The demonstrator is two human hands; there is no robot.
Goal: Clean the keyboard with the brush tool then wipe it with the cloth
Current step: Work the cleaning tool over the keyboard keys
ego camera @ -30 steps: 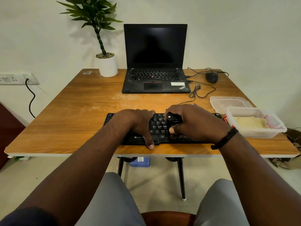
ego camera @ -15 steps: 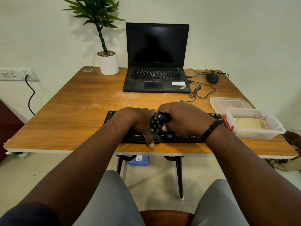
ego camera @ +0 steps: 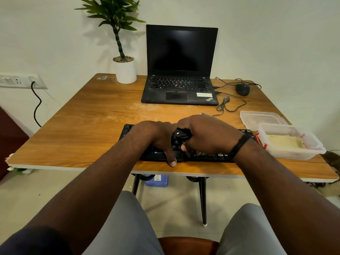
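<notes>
A black keyboard (ego camera: 211, 156) lies near the front edge of the wooden table (ego camera: 82, 126). My left hand (ego camera: 156, 137) rests on its left half, thumb reaching over the front edge onto the table. My right hand (ego camera: 207, 134) grips a small black brush tool (ego camera: 181, 133) and holds it down on the keys at the keyboard's middle. Its bristles are hidden under the hand. A yellowish cloth (ego camera: 285, 141) lies inside a clear plastic box (ego camera: 294, 155) to the right of the keyboard.
An open black laptop (ego camera: 180, 70) stands at the back, with a mouse (ego camera: 242, 89) and tangled cables (ego camera: 226, 103) to its right. A potted plant (ego camera: 126, 70) is at the back left. A clear lid (ego camera: 261, 118) lies behind the box.
My right hand with the brush has slid left along the keys, from right of centre up against my left hand. My left hand has stayed in place.
</notes>
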